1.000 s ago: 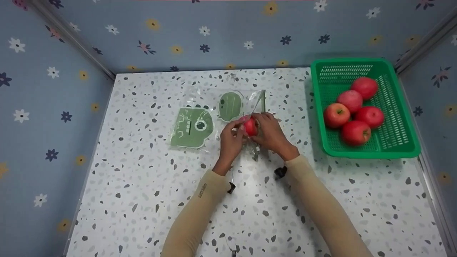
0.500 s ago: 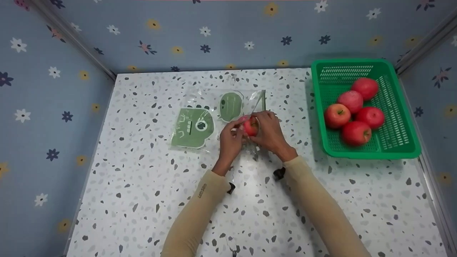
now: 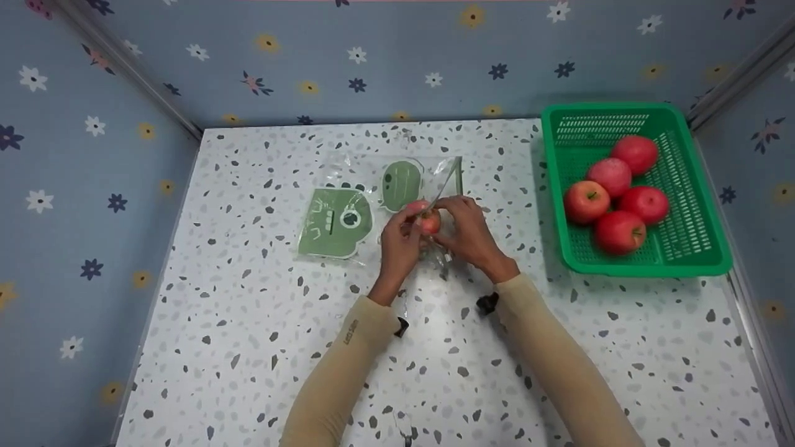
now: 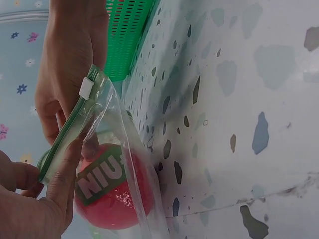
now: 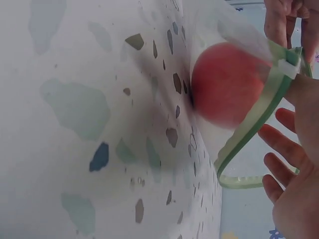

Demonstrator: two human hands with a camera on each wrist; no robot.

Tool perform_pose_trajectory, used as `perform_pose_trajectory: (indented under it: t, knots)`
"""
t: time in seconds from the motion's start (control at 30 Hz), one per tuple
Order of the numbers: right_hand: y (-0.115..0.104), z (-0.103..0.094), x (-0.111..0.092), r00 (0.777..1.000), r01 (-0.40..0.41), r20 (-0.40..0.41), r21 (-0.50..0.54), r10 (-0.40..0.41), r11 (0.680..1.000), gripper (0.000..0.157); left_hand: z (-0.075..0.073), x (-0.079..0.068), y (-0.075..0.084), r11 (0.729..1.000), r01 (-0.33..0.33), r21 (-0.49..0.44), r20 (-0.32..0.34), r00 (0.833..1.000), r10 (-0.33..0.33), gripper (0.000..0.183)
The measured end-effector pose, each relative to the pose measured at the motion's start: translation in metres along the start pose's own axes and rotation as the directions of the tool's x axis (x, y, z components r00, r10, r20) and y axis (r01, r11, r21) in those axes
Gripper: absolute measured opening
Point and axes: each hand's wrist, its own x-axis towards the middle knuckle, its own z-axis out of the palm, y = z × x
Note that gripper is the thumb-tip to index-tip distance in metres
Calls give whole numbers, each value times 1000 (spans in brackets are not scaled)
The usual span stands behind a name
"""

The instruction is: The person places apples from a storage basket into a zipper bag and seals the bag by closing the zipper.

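Observation:
A clear zip bag (image 4: 112,107) with a green zip strip and a white slider stands on its side, its mouth gaping. A red apple (image 5: 227,84) lies within it, partly behind printed lettering in the left wrist view. My left hand (image 3: 400,239) pinches the bag's rim between thumb and fingers. My right hand (image 3: 472,233) is at the mouth from the other side, and a finger reaches in against the apple. In the right wrist view its other fingers are spread, fairly straight, outside the bag. The apple's far side is hidden.
A green plastic basket (image 3: 646,270) with several red apples (image 3: 620,232) stands at the back right of the speckled table (image 3: 248,347). Flat clear bags printed with a green dinosaur face (image 3: 335,222) and a green oval (image 3: 402,185) lie left of and behind the hands.
The apple has shifted left, away from the right palm and deeper into the bag. The right fingers have loosened from around it; the left hand keeps its pinch on the rim.

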Motion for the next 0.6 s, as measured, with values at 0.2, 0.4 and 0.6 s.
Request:
perform_pose_trajectory:
  t: [0.2,0.4,0.6]
  knots:
    - [-1,-13,-7,1000,11,26,-106,-8,994,48,1,2,-3,999,-44,0,-4,999,44,29]
    - [-4,-29,-12,997,65,50,-266,-53,962,45,1,1,-4,997,-74,7,-15,997,74,28]
    - [-7,-43,-19,997,55,77,-364,-29,930,40,1,0,-4,997,-69,-20,-22,997,69,28]
